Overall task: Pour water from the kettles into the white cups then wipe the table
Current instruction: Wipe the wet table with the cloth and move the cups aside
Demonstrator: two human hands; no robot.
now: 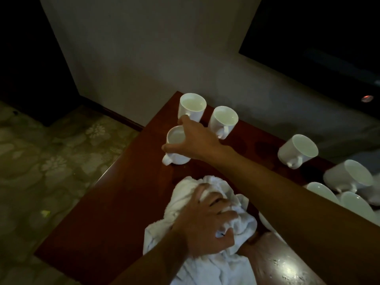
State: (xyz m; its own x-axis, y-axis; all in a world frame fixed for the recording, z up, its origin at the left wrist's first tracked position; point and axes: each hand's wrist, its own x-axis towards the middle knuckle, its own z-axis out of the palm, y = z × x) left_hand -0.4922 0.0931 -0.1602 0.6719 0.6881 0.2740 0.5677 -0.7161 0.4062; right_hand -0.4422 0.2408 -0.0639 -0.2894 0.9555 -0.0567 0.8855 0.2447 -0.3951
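Observation:
Three white cups holding water stand at the far left corner of the dark red wooden table [115, 212]: one at the back [190, 106], one to its right [223, 120], and a nearer one [174, 145]. My right hand [193, 140] reaches over and grips the nearer cup by its rim from above. My left hand [207, 221] presses down on a crumpled white towel [207, 270] with fingers curled into the cloth. Two more white cups stand at the right, one [298, 151] with an empty-looking inside and one [349, 175] near the frame's edge. No kettle is in view.
White saucers or bowls [349, 202] are stacked at the right edge. The table's left edge drops to a patterned carpet [51, 161]. A pale wall [164, 58] rises right behind the cups. A wet sheen shows on the table at the lower right [287, 266].

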